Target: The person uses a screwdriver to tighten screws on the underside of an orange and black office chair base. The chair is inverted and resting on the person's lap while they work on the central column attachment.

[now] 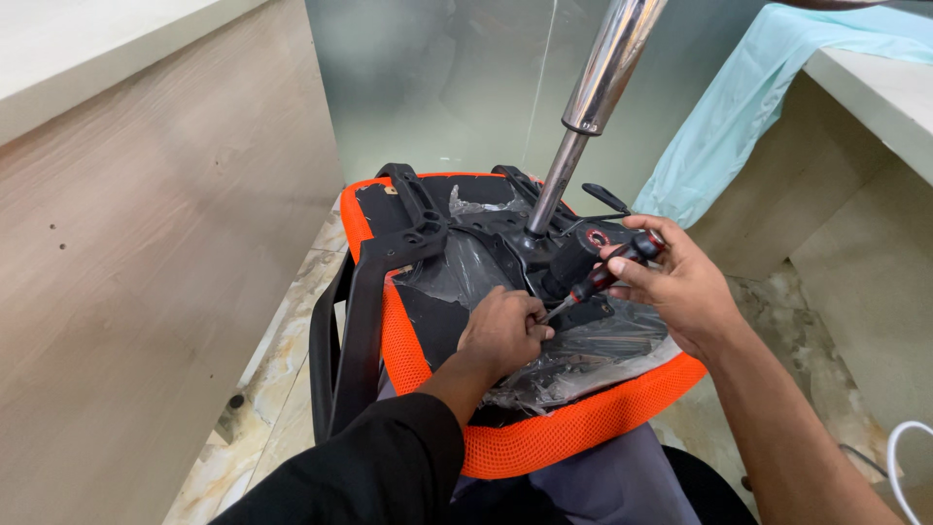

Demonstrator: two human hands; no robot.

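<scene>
Upside down across the person's lap lies an office chair seat [544, 442] with an orange mesh edge, and everything else is placed from it. Rising from the middle of its black underside is a chrome gas-lift column [595, 92], tilted up and to the right until it leaves the top of the view. A black armrest frame [364, 311] runs along the seat's left side. Crumpled clear plastic wrap [583, 355] covers the near right part of the underside and partly hides the black plate beneath it. A thin black lever [604, 197] sticks out just right of the column's foot.

Left of the seat stands a pale wood-grain panel [146, 292]; beyond the seat is a frosted greenish glass wall. To the right a light teal cloth [739, 107] hangs off a white desk corner. Marbled floor tiles [282, 389] show beside the seat on the left.

No containers are in view.

On the seat's underside, the left hand [503, 333] comes in over a black sleeve, palm down, fingers curled and pinching at the tip end of a screwdriver [598, 279], just before the mechanism. The right hand [680, 287] is bare-armed, above the seat's right half, its fingers and thumb wrapped around the red-and-black handle, the shaft slanting down-left toward the left hand.
</scene>
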